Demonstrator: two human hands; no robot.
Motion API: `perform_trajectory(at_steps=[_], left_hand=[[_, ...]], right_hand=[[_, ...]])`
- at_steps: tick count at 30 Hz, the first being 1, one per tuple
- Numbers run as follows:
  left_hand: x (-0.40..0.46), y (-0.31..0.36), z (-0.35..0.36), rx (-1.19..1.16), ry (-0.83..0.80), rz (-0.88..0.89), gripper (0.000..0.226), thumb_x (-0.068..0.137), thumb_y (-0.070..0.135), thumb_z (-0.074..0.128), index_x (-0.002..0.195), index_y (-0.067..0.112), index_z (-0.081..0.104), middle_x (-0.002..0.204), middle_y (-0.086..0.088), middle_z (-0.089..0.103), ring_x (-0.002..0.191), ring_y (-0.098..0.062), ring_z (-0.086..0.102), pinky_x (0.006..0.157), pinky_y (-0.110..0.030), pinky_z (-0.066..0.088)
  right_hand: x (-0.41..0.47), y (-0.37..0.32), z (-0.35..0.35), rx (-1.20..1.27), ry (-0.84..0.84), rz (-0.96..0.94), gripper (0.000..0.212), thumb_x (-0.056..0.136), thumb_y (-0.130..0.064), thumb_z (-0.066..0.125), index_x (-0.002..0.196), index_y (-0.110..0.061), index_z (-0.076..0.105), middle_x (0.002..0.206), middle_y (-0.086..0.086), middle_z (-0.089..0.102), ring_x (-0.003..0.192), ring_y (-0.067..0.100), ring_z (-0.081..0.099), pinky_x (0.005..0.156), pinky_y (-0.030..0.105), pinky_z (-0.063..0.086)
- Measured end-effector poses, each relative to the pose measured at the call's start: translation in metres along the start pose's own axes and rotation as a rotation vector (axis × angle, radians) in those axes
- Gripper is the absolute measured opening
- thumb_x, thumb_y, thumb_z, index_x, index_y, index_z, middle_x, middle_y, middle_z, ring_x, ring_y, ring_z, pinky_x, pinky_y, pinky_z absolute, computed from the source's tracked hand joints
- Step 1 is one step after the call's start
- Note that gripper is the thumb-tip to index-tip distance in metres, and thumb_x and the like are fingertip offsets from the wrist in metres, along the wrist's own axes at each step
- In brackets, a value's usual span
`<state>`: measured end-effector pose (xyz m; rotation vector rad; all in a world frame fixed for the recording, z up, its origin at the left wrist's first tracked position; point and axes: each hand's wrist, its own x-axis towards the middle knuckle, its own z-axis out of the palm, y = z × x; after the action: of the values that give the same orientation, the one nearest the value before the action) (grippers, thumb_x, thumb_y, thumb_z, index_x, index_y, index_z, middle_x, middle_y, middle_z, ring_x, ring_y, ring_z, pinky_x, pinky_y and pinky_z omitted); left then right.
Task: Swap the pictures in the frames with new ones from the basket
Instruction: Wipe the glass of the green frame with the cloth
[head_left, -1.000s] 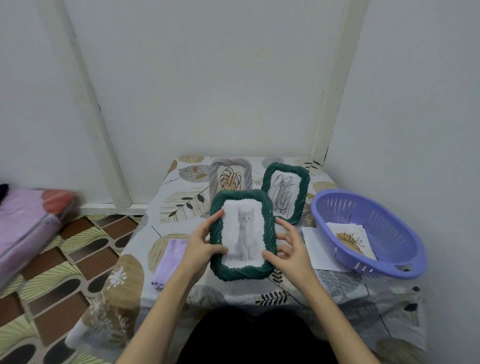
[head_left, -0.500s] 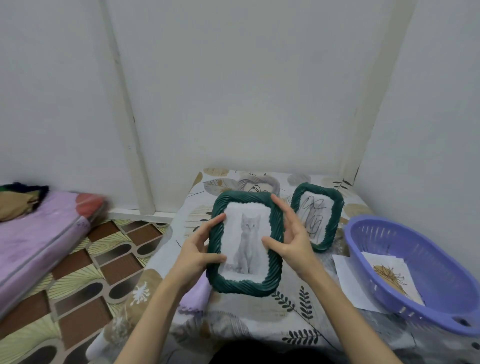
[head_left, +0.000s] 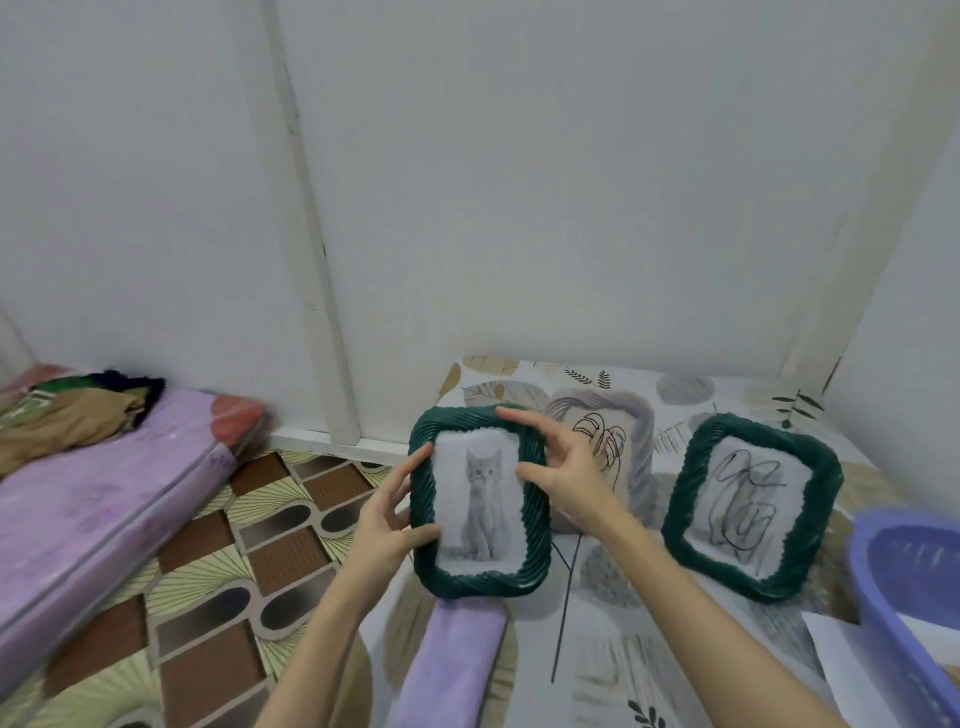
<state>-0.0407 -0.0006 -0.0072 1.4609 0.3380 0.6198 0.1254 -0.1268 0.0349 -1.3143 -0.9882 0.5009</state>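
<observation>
A dark green woven frame (head_left: 480, 579) with a grey kitten picture stands upright over the table's left part. My left hand (head_left: 387, 525) grips its left edge, thumb on the front. My right hand (head_left: 566, 470) holds its upper right edge, thumb on the front and fingers reaching over the top. Behind it a grey frame (head_left: 631, 441) with a leaf line drawing leans back, partly hidden by my right hand. A second green frame (head_left: 753, 501) with a scribble drawing stands to the right. The purple basket (head_left: 906, 587) shows at the right edge.
A folded purple cloth (head_left: 449, 660) lies on the leaf-patterned tablecloth (head_left: 613, 649) below the held frame. White paper (head_left: 836, 649) lies beside the basket. A purple mattress (head_left: 93, 514) with clothes sits on the patterned floor at left. White walls close the corner behind the table.
The kitten frame has moved left and further from me, lifted toward the table's back left. My right hand has shifted up to its top right corner. The view has swung left.
</observation>
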Motion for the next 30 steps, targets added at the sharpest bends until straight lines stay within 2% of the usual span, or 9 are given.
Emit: perform_trajectory(at_steps=[2, 4, 7, 10, 14, 19, 23, 28, 30], left_hand=[[0.014, -0.009, -0.007, 0.003, 0.039, -0.004, 0.082, 0.064, -0.012, 0.063, 0.125, 0.041, 0.052, 0.135, -0.004, 0.049, 0.115, -0.024, 0.057, 0.085, -0.042, 0.054], [0.027, -0.016, -0.012, 0.023, 0.082, -0.008, 0.083, 0.069, -0.021, 0.060, 0.125, 0.040, 0.053, 0.133, -0.005, 0.051, 0.108, -0.020, 0.061, 0.078, -0.035, 0.056], [0.043, -0.024, -0.017, 0.052, 0.127, 0.000, 0.085, 0.071, -0.028, 0.052, 0.124, 0.039, 0.052, 0.132, -0.002, 0.052, 0.102, -0.011, 0.063, 0.071, -0.026, 0.055], [0.056, -0.029, -0.018, 0.042, 0.157, 0.031, 0.085, 0.072, -0.028, 0.051, 0.124, 0.038, 0.051, 0.133, -0.001, 0.052, 0.105, -0.011, 0.062, 0.072, -0.023, 0.055], [0.063, -0.036, -0.011, 0.067, 0.212, 0.097, 0.085, 0.072, -0.029, 0.050, 0.124, 0.038, 0.051, 0.135, 0.006, 0.050, 0.109, -0.005, 0.060, 0.076, -0.019, 0.054], [0.052, -0.054, -0.004, 0.139, 0.273, 0.151, 0.087, 0.075, -0.025, 0.053, 0.122, 0.049, 0.048, 0.137, 0.016, 0.046, 0.119, -0.011, 0.054, 0.090, -0.031, 0.052], [0.049, -0.057, 0.000, 0.165, 0.265, 0.142, 0.088, 0.077, -0.022, 0.053, 0.121, 0.053, 0.046, 0.137, 0.018, 0.044, 0.122, -0.013, 0.052, 0.094, -0.033, 0.051], [0.049, -0.063, 0.004, 0.242, 0.300, 0.143, 0.094, 0.075, -0.021, 0.055, 0.124, 0.059, 0.042, 0.130, 0.033, 0.041, 0.128, -0.021, 0.046, 0.099, -0.047, 0.046], [0.049, -0.066, 0.007, 0.255, 0.314, 0.141, 0.093, 0.076, -0.018, 0.058, 0.127, 0.058, 0.039, 0.124, 0.038, 0.040, 0.126, -0.023, 0.047, 0.096, -0.049, 0.047]], right_hand=[[0.018, 0.014, 0.003, -0.003, -0.004, 0.039, 0.066, 0.072, 0.022, 0.047, 0.105, -0.031, 0.067, 0.113, -0.006, 0.063, 0.097, 0.015, 0.061, 0.085, 0.050, 0.051], [0.034, 0.028, 0.006, -0.002, 0.009, 0.055, 0.066, 0.070, 0.021, 0.046, 0.103, -0.032, 0.067, 0.109, -0.009, 0.065, 0.093, 0.015, 0.061, 0.086, 0.053, 0.048], [0.055, 0.046, 0.010, -0.003, 0.031, 0.055, 0.068, 0.069, 0.020, 0.047, 0.101, -0.037, 0.068, 0.110, -0.008, 0.065, 0.094, 0.018, 0.060, 0.083, 0.048, 0.050], [0.075, 0.057, 0.010, 0.017, 0.042, 0.057, 0.066, 0.070, 0.022, 0.045, 0.106, -0.030, 0.066, 0.107, -0.009, 0.065, 0.087, 0.022, 0.061, 0.080, 0.049, 0.049], [0.091, 0.065, 0.007, 0.037, 0.049, 0.040, 0.066, 0.069, 0.023, 0.045, 0.105, -0.028, 0.065, 0.113, 0.002, 0.063, 0.096, 0.012, 0.060, 0.076, 0.026, 0.054], [0.087, 0.077, 0.006, 0.013, 0.020, 0.034, 0.067, 0.071, 0.024, 0.045, 0.111, -0.026, 0.062, 0.108, -0.008, 0.064, 0.098, 0.000, 0.060, 0.079, 0.022, 0.054], [0.077, 0.083, 0.004, -0.051, 0.002, 0.009, 0.068, 0.075, 0.020, 0.045, 0.116, -0.031, 0.060, 0.120, -0.010, 0.059, 0.111, 0.006, 0.057, 0.093, 0.036, 0.051], [0.065, 0.081, 0.004, -0.342, 0.038, -0.023, 0.068, 0.085, 0.004, 0.051, 0.126, -0.050, 0.046, 0.132, -0.012, 0.042, 0.120, -0.007, 0.039, 0.106, 0.034, 0.039], [0.061, 0.084, 0.002, -0.451, 0.060, -0.032, 0.073, 0.087, 0.001, 0.052, 0.126, -0.059, 0.038, 0.137, -0.010, 0.036, 0.125, 0.004, 0.037, 0.104, 0.039, 0.041]])
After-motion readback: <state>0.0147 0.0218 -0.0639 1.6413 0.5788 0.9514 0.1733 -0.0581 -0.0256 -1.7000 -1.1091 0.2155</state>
